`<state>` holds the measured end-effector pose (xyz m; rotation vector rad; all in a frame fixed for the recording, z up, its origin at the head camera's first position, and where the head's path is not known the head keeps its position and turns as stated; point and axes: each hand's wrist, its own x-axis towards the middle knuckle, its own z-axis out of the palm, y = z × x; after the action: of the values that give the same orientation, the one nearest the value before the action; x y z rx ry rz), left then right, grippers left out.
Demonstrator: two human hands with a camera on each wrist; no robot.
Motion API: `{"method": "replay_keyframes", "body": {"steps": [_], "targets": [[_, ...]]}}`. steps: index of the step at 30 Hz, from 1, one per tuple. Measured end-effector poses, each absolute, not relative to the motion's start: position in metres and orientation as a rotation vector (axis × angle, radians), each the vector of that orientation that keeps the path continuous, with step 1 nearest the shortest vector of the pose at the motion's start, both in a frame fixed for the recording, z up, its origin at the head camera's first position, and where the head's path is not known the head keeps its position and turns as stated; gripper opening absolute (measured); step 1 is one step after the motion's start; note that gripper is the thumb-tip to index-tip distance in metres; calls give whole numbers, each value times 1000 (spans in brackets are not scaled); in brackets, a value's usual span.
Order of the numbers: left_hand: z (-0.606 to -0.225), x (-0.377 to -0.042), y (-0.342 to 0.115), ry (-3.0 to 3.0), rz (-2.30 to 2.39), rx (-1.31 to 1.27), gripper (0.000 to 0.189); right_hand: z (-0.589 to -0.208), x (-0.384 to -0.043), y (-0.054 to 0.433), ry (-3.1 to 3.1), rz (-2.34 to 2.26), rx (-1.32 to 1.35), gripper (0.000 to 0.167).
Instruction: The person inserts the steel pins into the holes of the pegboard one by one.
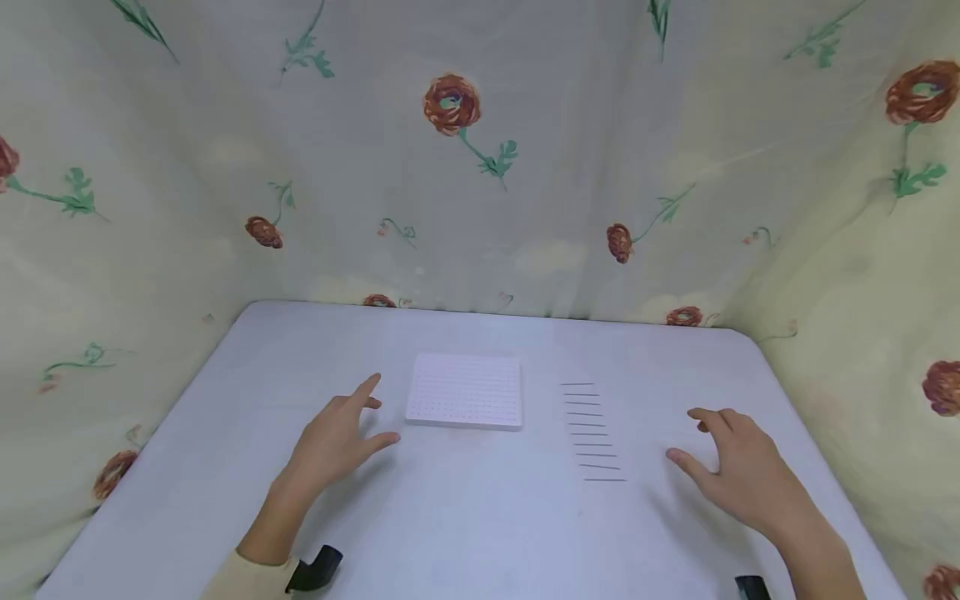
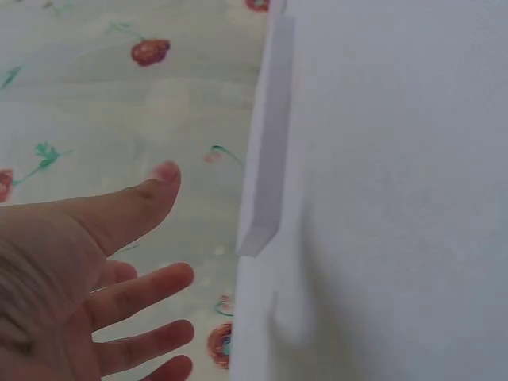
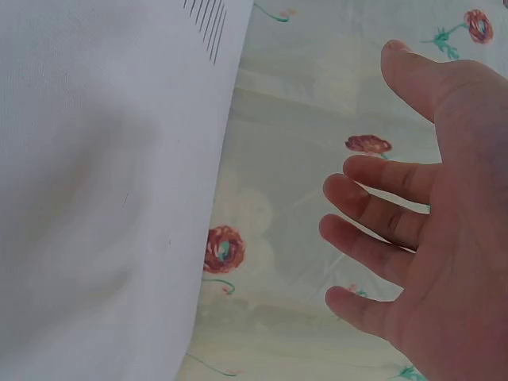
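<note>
A white rectangular board (image 1: 463, 390) with rows of small holes lies flat near the middle of the table. To its right, several thin dark sticks (image 1: 592, 424) lie side by side in a column. My left hand (image 1: 335, 439) hovers just left of the board, fingers spread, holding nothing. On the other side, my right hand (image 1: 750, 475) is held above the table to the right of the sticks, its fingers relaxed and bare. The left wrist view shows the board's side edge (image 2: 270, 135) beyond the thumb; the right wrist view catches the ends of the sticks (image 3: 208, 28).
The white table (image 1: 480, 517) has rounded far corners. A flowered curtain (image 1: 547, 167) surrounds it at the back and both sides. Dark wrist-camera mounts (image 1: 318, 568) show below the hands.
</note>
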<state>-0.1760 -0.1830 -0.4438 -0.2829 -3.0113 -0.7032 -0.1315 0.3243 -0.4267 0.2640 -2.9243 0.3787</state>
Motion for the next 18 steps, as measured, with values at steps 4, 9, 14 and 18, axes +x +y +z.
{"method": "replay_keyframes", "body": {"steps": [4, 9, 14, 18], "targets": [[-454, -185, -178, -3001, -853, -183, 89, -425, -130, 325, -2908, 380, 266, 61], [-465, -200, -170, -2953, -972, -68, 84, -426, -128, 328, -2876, 397, 280, 50], [-474, -211, -163, -2925, -1016, -51, 80, -429, -129, 328, -2852, 403, 263, 41], [-482, -216, -162, -2932, -1059, -37, 79, -429, -131, 328, -2880, 421, 242, 37]]}}
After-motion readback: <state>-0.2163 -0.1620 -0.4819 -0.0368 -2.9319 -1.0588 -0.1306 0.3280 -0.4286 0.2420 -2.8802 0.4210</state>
